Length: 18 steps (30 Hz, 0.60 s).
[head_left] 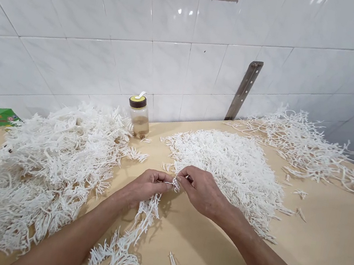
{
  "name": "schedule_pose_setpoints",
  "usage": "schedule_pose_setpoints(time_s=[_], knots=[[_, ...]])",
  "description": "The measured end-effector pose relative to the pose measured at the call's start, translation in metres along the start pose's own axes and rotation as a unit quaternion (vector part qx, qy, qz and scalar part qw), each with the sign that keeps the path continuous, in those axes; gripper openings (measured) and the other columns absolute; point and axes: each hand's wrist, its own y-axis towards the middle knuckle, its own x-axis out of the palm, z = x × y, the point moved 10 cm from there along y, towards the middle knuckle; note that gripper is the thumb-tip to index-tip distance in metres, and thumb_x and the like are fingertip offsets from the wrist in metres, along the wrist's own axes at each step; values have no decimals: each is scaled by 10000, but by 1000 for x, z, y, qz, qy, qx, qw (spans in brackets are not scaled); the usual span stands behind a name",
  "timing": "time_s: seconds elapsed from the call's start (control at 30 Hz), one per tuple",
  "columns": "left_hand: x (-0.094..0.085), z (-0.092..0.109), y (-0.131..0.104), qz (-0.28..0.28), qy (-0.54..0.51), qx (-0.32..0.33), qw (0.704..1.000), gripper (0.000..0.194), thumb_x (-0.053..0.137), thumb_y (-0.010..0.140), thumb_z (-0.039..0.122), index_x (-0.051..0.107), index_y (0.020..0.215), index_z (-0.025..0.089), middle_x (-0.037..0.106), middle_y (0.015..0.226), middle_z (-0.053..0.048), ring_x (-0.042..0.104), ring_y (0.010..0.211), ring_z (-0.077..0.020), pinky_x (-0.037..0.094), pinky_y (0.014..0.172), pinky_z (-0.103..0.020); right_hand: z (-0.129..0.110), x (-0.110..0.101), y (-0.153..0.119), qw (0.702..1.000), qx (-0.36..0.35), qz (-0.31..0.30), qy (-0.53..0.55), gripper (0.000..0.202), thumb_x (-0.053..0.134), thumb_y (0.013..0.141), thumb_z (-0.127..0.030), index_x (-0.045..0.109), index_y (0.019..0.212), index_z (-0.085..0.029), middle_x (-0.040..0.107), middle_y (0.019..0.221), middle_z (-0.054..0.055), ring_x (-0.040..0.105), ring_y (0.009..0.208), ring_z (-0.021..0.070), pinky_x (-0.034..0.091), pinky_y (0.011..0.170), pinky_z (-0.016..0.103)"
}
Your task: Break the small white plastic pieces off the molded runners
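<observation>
A smooth, pale wood-toned bench (330, 251) meets a wall of glossy white tiles (120, 63) with faint grey veining. On its left side spreads a deep, fluffy pile of white, thin, branching strands (55, 161), matted and frayed at the ends. In the middle lies a flatter, denser heap of short white pieces (227, 159), bristly in texture, and toward the back right sprawls a loose tangle of long, wiry white strands (305, 143).

A clear cylindrical bottle with a dark and yellow lid (138, 121), partly filled with brownish liquid, stands beside the left pile. A small green printed box (3, 116) sits at the far left, and a narrow perforated metal strip (244, 92) leans against the tiles.

The left hand (150, 187) has its thumb and fingers closed, pinching a small white forked tuft (176, 184) near its tips. A shaggy, branching white length (137, 230) trails from beneath that hand onto the bench. The right hand (199, 189) meets the same tuft from the other side, thumb and forefinger pressed together on it, its remaining fingers curled. The tuft is just in front of the short-piece heap. A slim loose white sprig (173, 263) lies nearer the person, apart from both hands.
</observation>
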Motion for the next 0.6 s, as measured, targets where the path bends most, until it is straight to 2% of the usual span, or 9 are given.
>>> schedule_pose_setpoints(time_s=[0.13,0.3,0.4,0.5,0.6], knots=[[-3,2,1,23,9,16,1000,360,711,762,467,714,858,119,628,738,-40,513,664,-132,349,612,-245,-2,-1,-1,1000,-6,1,-1,155,497,913,-190,619,817,-190,655,785,13,566,708,149,384,646,272],[0,9,0,36,69,37,996,378,651,793,487,572,661,142,418,591,40,318,561,-85,235,545,-244,-8,3,-3,1000,-25,1,-16,157,489,918,-177,612,820,-185,646,778,13,560,699,144,383,640,263],[5,11,-1,27,99,38,994,318,630,802,421,567,656,145,457,608,24,375,588,-102,270,569,-249,-7,5,-2,995,-50,15,-90,178,459,926,-156,608,830,-168,641,815,48,555,693,150,355,605,264],[10,10,-2,18,113,40,993,264,629,800,380,625,711,131,542,670,-8,447,644,-124,319,617,-257,9,-5,2,982,-15,68,-177,190,433,909,-106,598,821,-143,627,819,84,525,630,149,318,557,271],[7,10,-2,44,85,49,994,287,630,803,414,630,733,135,556,691,-7,445,639,-119,322,610,-249,19,-21,4,984,19,117,-137,134,490,868,-118,614,914,-142,655,906,89,559,666,157,381,614,279]])
